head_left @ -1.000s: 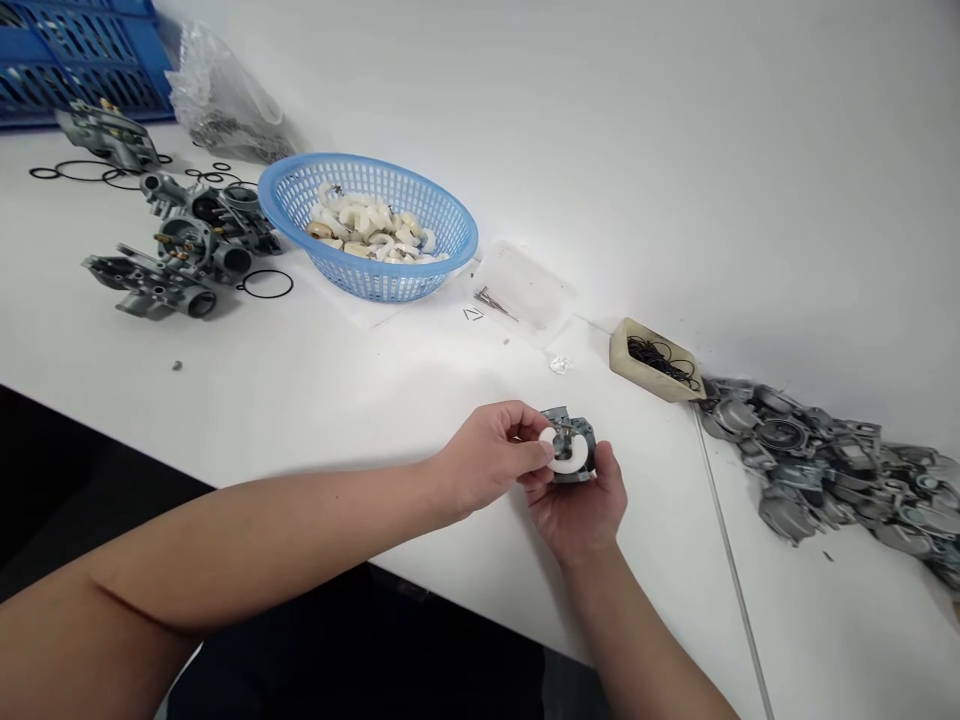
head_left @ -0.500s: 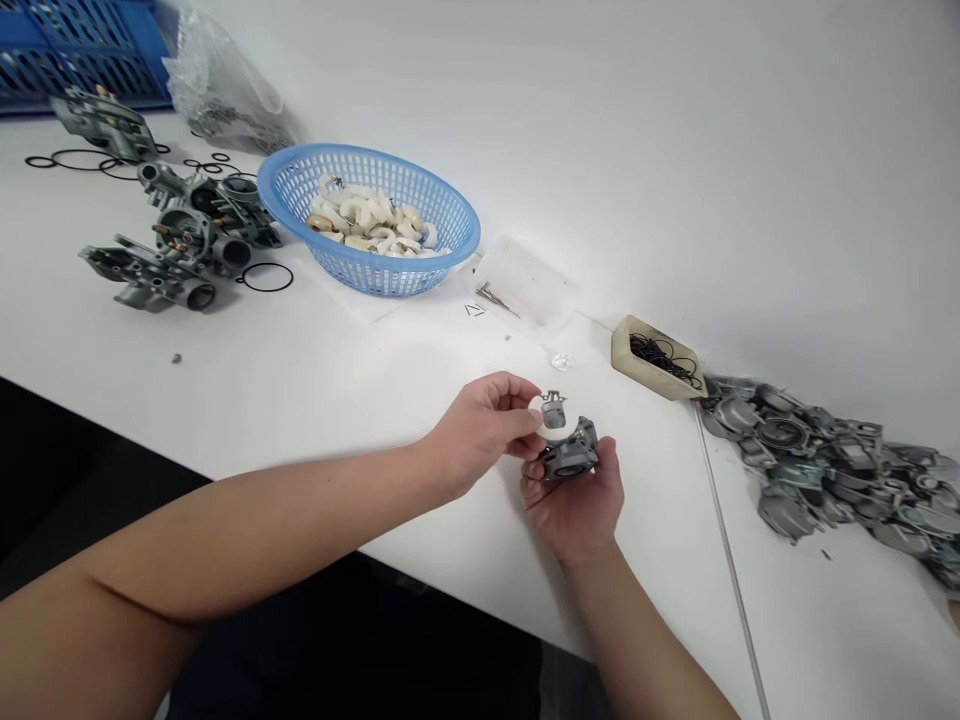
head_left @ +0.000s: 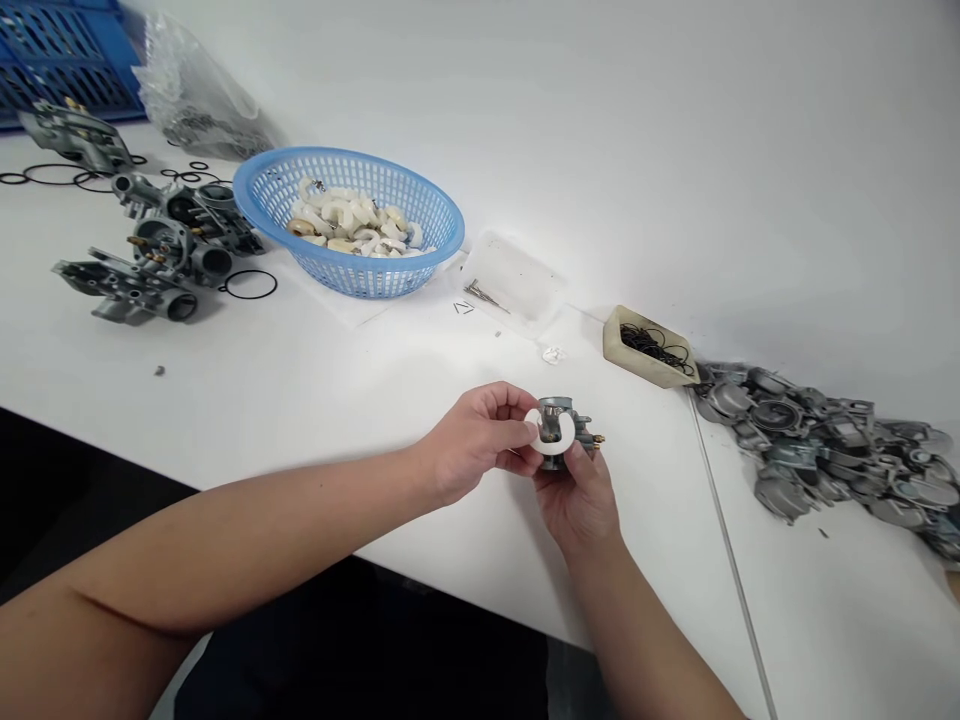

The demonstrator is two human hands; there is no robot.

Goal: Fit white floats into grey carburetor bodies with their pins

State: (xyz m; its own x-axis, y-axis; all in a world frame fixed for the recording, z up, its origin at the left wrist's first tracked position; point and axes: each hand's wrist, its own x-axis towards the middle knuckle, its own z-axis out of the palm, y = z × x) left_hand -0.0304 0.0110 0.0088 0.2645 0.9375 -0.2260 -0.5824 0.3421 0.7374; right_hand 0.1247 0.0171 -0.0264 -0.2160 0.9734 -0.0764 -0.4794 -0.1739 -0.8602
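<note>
Being pinched between the thumb and fingers of the left hand (head_left: 484,440), a white C-shaped piece (head_left: 567,436) is held in front of a metal body (head_left: 556,404), its gap turned upward, presumably so that the metal behind is left visible; whether the 2 touch cannot be told. The metal body is gripped from below by the right hand (head_left: 586,505), probably for steadiness. Similar white pieces (head_left: 349,212) are kept in the blue basket (head_left: 360,280), whose raised sides likely prevent scattering.
</note>
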